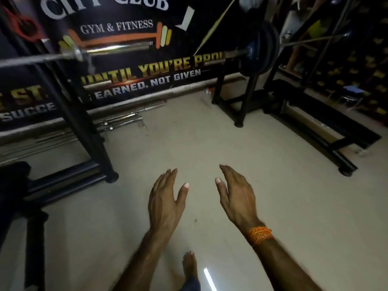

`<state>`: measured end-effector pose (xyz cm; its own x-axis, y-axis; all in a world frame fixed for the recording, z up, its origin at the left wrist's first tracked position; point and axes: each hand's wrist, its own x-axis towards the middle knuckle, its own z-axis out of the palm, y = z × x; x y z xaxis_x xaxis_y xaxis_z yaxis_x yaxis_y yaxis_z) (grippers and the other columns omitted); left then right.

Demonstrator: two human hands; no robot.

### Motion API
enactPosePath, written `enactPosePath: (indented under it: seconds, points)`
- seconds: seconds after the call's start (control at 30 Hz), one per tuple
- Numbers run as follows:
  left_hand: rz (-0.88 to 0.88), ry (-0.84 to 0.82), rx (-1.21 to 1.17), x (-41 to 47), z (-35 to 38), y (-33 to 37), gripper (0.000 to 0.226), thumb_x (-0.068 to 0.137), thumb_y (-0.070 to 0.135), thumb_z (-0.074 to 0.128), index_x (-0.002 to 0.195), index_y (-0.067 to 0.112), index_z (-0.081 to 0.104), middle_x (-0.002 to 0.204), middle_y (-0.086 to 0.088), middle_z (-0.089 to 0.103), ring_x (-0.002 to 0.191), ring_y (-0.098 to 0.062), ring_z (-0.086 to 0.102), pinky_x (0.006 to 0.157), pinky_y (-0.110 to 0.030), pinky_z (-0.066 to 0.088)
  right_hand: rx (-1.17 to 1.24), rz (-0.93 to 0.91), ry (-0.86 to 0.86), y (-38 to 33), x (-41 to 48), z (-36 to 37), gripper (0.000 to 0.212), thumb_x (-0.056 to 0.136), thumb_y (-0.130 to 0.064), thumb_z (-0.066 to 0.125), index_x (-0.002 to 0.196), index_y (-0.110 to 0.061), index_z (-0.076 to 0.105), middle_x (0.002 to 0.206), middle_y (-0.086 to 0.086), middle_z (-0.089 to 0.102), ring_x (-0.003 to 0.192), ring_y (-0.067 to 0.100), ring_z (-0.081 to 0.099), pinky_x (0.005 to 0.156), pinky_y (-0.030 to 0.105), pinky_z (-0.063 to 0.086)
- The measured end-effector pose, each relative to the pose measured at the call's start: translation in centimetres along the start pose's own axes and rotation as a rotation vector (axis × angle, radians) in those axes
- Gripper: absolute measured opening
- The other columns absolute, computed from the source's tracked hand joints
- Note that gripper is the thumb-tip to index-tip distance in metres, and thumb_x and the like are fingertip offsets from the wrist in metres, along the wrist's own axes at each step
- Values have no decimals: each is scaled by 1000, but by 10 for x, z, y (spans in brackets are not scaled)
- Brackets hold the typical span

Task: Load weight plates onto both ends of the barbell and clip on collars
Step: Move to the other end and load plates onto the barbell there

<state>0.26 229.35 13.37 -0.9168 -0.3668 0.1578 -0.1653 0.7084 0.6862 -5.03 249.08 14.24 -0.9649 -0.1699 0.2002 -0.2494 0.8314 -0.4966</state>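
Note:
A steel barbell [117, 51] lies across a black rack [84, 122] at the top of the view. Dark weight plates [264, 49] hang on its right end. Its left sleeve [31, 59] carries no plate that I can see. My left hand [165, 200] and my right hand [237, 198] hover low over the floor, palms facing each other, fingers apart, holding nothing. An orange thread band [260, 235] wraps my right wrist. No collar is visible.
Several spare bars [126, 118] lie on the floor along the banner wall [126, 28]. The right rack's base beams [315, 131] stretch across the floor. A black bench edge [12, 185] sits at left. My bare foot [190, 265] stands on the grey floor.

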Motion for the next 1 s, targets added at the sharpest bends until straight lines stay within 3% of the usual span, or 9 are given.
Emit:
enactPosePath:
  seconds: [0.37, 0.53, 0.67, 0.83, 1.0]
  points:
    - [34, 32, 69, 315, 71, 41, 59, 98, 52, 54, 151, 27, 46, 157, 2, 47, 146, -18, 39, 117, -39, 38, 28, -24, -11, 33, 311, 40, 55, 104, -51, 31, 150, -26, 46, 152, 0, 52, 137, 21, 50, 109, 39, 43]
    - [31, 130, 143, 451, 115, 31, 59, 99, 56, 49, 149, 24, 49, 153, 0, 52, 142, -20, 46, 116, -38, 39, 52, -114, -46, 55, 478, 75, 57, 103, -52, 30, 150, -24, 46, 151, 3, 53, 136, 24, 50, 110, 40, 43]
    - [-35, 245, 192, 547, 138, 32, 66, 97, 62, 41, 148, 21, 50, 150, -3, 55, 140, -21, 50, 116, -39, 40, 75, -215, -108, 59, 606, 100, 58, 103, -52, 28, 150, -23, 46, 151, 4, 53, 136, 24, 50, 111, 43, 44]
    - [-199, 325, 155, 657, 156, 34, 64, 95, 57, 50, 147, 19, 52, 148, -4, 57, 139, -23, 50, 112, -37, 37, 72, -345, -185, 43, 746, 134, 57, 102, -50, 32, 149, -21, 48, 149, 4, 55, 134, 25, 53, 109, 43, 45]
    - [-258, 375, 151, 779, 180, -1, 64, 95, 57, 51, 146, 18, 52, 145, -7, 59, 136, -24, 53, 110, -42, 44, 38, -452, -215, 23, 873, 193, 60, 102, -55, 30, 149, -23, 47, 148, 4, 56, 132, 24, 55, 108, 46, 48]
